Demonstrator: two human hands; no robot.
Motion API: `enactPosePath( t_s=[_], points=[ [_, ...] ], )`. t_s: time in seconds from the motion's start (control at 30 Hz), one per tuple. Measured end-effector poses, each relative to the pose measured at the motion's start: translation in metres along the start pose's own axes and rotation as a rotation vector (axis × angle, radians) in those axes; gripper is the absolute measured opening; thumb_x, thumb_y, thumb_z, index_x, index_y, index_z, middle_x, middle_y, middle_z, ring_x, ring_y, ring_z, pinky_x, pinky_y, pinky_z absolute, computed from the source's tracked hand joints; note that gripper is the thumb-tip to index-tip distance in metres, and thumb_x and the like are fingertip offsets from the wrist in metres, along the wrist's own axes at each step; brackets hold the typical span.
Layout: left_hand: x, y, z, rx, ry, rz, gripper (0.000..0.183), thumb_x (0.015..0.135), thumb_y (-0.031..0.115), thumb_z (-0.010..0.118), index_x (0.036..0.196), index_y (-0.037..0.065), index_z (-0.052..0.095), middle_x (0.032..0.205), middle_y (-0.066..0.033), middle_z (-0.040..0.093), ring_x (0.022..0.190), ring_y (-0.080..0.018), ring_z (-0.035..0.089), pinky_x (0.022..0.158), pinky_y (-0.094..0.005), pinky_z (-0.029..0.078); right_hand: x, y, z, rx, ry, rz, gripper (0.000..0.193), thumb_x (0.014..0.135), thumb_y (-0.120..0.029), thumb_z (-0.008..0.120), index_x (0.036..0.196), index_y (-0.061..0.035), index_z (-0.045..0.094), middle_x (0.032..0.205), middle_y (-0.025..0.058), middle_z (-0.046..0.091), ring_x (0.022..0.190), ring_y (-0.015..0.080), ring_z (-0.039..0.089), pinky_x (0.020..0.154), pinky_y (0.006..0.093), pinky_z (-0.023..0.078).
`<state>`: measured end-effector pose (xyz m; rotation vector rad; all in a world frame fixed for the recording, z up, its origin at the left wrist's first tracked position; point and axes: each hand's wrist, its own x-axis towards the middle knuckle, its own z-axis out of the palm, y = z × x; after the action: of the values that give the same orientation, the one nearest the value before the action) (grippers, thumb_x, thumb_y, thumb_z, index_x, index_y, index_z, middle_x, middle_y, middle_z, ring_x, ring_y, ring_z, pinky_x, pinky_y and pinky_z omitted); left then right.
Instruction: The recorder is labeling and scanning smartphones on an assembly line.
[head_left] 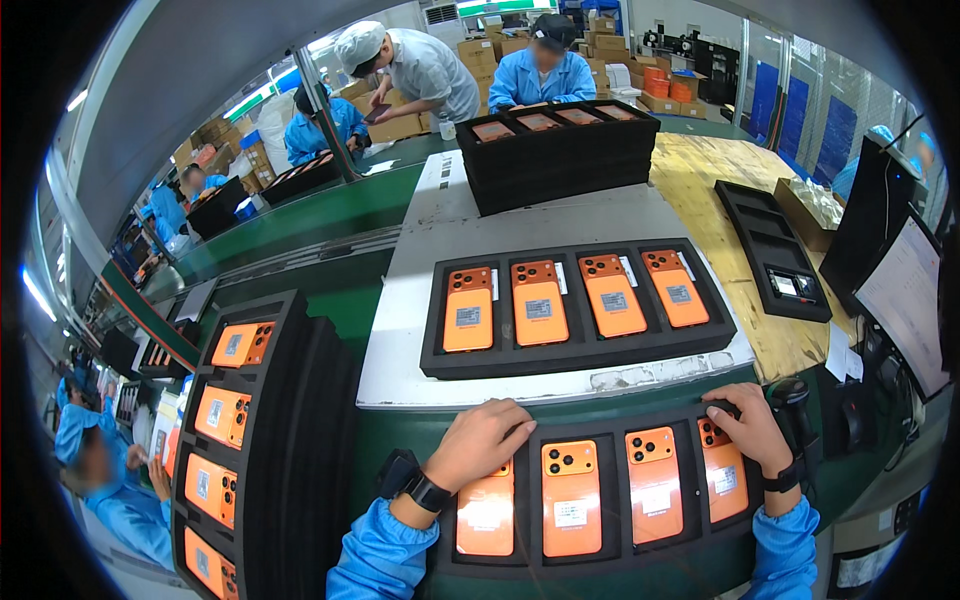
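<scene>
A black foam tray [613, 555] lies in front of me with several orange smartphones in its slots, camera sides up, each with a white label. My left hand [482, 442] closes over its far left corner, fingers bent and partly hidden, covering the top of the leftmost phone [485, 520]. At the far right corner, my right hand [750, 430] grips the rim, its thumb over the rightmost phone [724, 480]. Just beyond lies a second black tray [590, 355] with orange phones and small white tabs beside them.
To the left rises a stack of black trays [285, 440] with orange phones. Another stack [560, 170] stands farther back. At right are a black tray [770, 250], a handheld scanner [790, 400], a mouse [853, 415] and a monitor [910, 300]. Co-workers [545, 75] in blue work beyond.
</scene>
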<state>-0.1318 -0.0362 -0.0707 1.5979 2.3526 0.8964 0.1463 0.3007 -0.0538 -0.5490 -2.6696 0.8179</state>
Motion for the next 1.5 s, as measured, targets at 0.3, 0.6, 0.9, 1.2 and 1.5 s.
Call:
enactPosePath(
  t_s=[0.3, 0.6, 0.9, 1.2, 1.5],
  points=[
    [0.001, -0.001, 0.000, -0.009, 0.002, 0.001, 0.024, 0.105, 0.023, 0.067, 0.106, 0.000, 0.075, 0.104, -0.0167, 0.074, 0.100, -0.0391, 0.072, 0.089, -0.0467, 0.058, 0.000, 0.002, 0.000, 0.015, 0.003, -0.001, 0.023, 0.097, -0.019, 0.073, 0.115, -0.0050, 0.078, 0.102, 0.0126, 0.074, 0.107, 0.0337, 0.062, 0.108, 0.0433, 0.041],
    [0.003, -0.003, 0.002, -0.032, 0.031, -0.002, 0.025, 0.105, 0.023, 0.067, 0.104, 0.000, 0.075, 0.102, -0.0168, 0.074, 0.096, -0.0401, 0.072, 0.086, -0.0463, 0.058, -0.001, 0.012, 0.003, 0.011, 0.042, -0.005, 0.023, 0.098, -0.022, 0.074, 0.116, -0.0082, 0.080, 0.098, 0.0100, 0.075, 0.105, 0.0303, 0.064, 0.106, 0.0419, 0.043],
    [-0.004, -0.004, 0.001, -0.011, 0.017, 0.005, 0.028, 0.104, 0.029, 0.068, 0.101, 0.002, 0.075, 0.101, -0.0154, 0.074, 0.098, -0.0391, 0.071, 0.086, -0.0472, 0.058, 0.001, 0.010, 0.007, 0.027, 0.039, -0.002, 0.021, 0.103, -0.019, 0.066, 0.115, -0.0091, 0.081, 0.107, 0.0131, 0.080, 0.107, 0.0341, 0.071, 0.106, 0.0439, 0.046],
    [-0.003, -0.010, 0.002, -0.078, 0.005, 0.038, 0.029, 0.101, 0.025, 0.074, 0.095, -0.003, 0.073, 0.095, -0.0185, 0.071, 0.091, -0.0393, 0.070, 0.083, -0.0453, 0.055, -0.028, 0.023, 0.009, 0.337, 0.078, 0.028, 0.028, 0.102, -0.016, 0.071, 0.126, -0.0018, 0.074, 0.126, 0.0141, 0.075, 0.127, 0.0295, 0.067, 0.109, 0.0392, 0.052],
    [-0.008, -0.024, 0.005, -0.102, 0.071, 0.012, 0.021, 0.096, 0.009, 0.073, 0.087, -0.008, 0.064, 0.084, -0.0215, 0.062, 0.080, -0.0395, 0.063, 0.076, -0.0444, 0.049, -0.207, -0.002, -0.034, 0.719, 0.501, 0.138, 0.018, 0.111, -0.012, 0.065, 0.122, 0.0005, 0.072, 0.118, 0.0065, 0.073, 0.110, 0.0159, 0.070, 0.100, 0.0349, 0.057]
  ],
)
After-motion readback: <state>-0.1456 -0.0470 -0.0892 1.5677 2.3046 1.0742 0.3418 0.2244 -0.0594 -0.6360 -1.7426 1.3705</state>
